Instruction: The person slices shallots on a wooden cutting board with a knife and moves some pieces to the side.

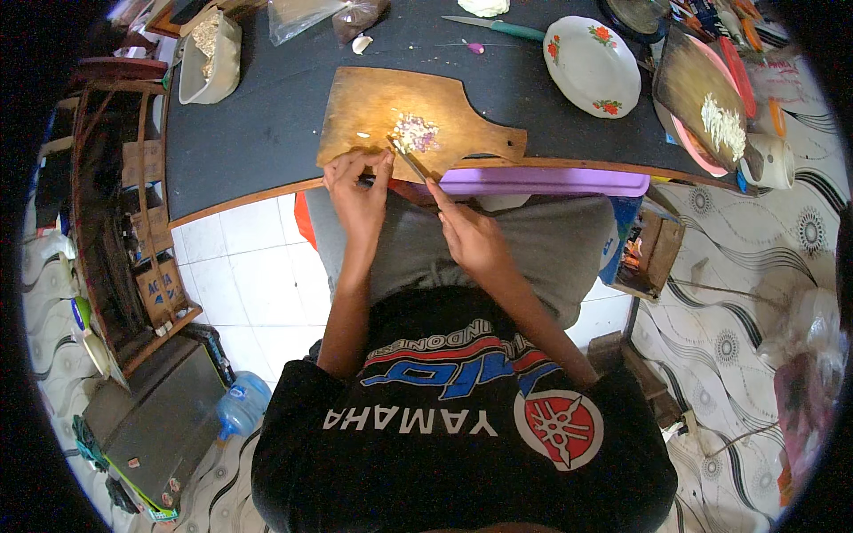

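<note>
A wooden cutting board (386, 93) lies at the near edge of the dark table, its handle towards the right. On it is a small heap of chopped shallot and garlic (414, 132), with one pale piece (362, 135) apart to the left. My right hand (474, 240) grips a knife (414, 164), whose narrow blade slants up and left to the heap's near edge. Beside the knife's tip, my left hand (356, 190) rests at the board's near left edge, fingers bent and thumb close to the blade. Whether anything sits between those fingers is hidden.
Beyond the board lie a garlic clove (362, 44), a small shallot piece (474, 48) and a green-handled knife (496, 25). A floral plate (592, 73) stands right of them. Farther right, a second board (693, 80) bears sliced white pieces (723, 128). A plastic tub (200, 93) sits left.
</note>
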Tool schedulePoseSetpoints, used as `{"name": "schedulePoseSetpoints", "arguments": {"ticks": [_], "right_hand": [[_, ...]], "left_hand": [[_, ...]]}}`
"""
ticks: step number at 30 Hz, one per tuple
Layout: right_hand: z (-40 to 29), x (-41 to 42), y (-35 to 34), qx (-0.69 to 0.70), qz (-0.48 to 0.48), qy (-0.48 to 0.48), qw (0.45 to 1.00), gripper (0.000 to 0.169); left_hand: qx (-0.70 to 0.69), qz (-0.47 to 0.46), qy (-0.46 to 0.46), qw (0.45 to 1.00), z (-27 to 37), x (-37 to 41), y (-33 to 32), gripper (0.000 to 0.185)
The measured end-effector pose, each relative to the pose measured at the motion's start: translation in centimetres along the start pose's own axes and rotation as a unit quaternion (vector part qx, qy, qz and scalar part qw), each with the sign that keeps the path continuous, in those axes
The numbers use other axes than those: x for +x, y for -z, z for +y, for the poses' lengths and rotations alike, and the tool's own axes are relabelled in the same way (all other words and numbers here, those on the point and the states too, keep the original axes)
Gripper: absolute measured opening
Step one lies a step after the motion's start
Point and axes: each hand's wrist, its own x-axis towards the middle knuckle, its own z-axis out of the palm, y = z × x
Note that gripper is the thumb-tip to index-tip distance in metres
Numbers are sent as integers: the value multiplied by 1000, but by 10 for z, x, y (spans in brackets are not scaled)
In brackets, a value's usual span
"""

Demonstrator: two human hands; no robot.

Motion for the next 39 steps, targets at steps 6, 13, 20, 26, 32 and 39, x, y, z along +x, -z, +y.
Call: {"name": "schedulePoseSetpoints", "arguments": {"ticks": [6, 13, 20, 26, 32, 39], "right_hand": [[-2, 1, 2, 9, -5, 11, 1000, 58], [2, 2, 3, 33, -21, 3, 999, 57], [0, 3, 1, -4, -25, 2, 1000, 59], [0, 1, 0, -39, -48, -20, 998, 63], [3, 2, 1, -10, -22, -8, 1000, 62], [1, 3, 3, 6, 2, 21, 1000, 58]], "left_hand": [[-3, -4, -7, 1000, 2, 1, 1, 17], [5, -2, -10, 1000, 2, 1, 2, 16], [-9, -7, 4, 1000, 2, 1, 3, 16], [-3, -14, 8, 1000, 2, 1, 3, 17], [2, -19, 2, 1000, 2, 3, 4, 17], [0, -12, 6, 1000, 3, 2, 3, 17]]}}
